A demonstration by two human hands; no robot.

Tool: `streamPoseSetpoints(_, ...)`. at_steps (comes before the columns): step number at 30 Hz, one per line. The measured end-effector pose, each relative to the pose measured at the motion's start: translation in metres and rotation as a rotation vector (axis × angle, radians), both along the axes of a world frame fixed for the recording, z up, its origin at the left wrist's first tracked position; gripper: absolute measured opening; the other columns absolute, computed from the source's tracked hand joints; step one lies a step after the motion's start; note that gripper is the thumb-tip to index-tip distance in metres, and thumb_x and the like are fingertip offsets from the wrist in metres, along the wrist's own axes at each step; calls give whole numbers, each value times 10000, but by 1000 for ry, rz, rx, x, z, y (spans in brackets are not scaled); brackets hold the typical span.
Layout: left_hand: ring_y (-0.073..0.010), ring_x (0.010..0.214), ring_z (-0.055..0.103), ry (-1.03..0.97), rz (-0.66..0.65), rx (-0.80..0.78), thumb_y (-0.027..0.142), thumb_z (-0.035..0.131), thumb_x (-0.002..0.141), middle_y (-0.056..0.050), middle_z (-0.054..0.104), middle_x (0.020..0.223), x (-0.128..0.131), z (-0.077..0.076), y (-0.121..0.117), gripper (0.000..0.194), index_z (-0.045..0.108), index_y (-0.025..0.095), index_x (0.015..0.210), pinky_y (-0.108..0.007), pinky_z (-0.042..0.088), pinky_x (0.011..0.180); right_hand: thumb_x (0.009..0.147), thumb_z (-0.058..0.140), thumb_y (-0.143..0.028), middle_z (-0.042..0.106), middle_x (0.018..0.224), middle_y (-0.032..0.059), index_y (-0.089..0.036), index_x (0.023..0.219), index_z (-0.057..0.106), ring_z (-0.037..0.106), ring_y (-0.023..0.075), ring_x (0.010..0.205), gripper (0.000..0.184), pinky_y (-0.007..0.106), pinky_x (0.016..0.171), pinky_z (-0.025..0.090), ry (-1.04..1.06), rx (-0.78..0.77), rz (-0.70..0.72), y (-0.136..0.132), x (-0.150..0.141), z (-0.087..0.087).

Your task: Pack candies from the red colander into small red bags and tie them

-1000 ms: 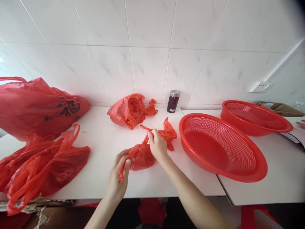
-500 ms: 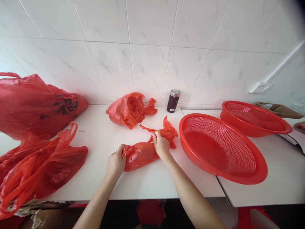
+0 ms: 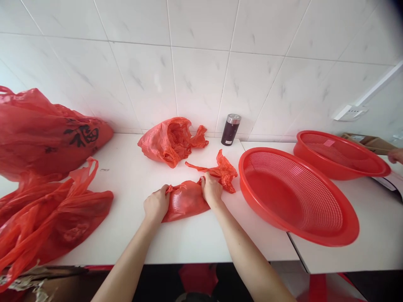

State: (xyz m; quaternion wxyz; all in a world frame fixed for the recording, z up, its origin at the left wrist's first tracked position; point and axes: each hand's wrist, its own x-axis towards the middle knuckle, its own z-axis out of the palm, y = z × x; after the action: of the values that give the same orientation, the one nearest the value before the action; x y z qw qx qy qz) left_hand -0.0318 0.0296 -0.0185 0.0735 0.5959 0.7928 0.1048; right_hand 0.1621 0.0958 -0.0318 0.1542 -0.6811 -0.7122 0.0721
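Tightly gripped bag (image 3: pixel 188 202), bulging, glossy plastic

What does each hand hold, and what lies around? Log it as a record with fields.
Left hand: grips the left end of a bulging red plastic bag
Right hand: grips its right end
Surface: white table
Behind: crumpled red plastic bag; dark cylindrical flask with silver lid
Left side: large red plastic bag with black characters; red plastic bag with looped handles
Right side: round red perforated plastic basket; round red plastic basin behind it
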Motion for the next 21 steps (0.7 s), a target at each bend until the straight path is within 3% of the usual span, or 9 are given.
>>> streamPoseSetpoints(8,-228,693,635,50,22,34,395,295,951,-49,717,814,1,-8,-1,335,609,286,995,-276,274,535,1016,337,-348,683,755,29,-214,1099,512,664,193,704,235,249,583,351,19,32,-30,1,0,-6)
streamPoseSetpoints(21,-246,680,630,25,135,94,198,361,872,-73,689,763,0,-11,-2,317,548,243,1125,-282,258,542,1027,293,-292,662,740,61,-167,1054,449,632,196,638,202,260,505,216,231,140,-217,4,4,-10)
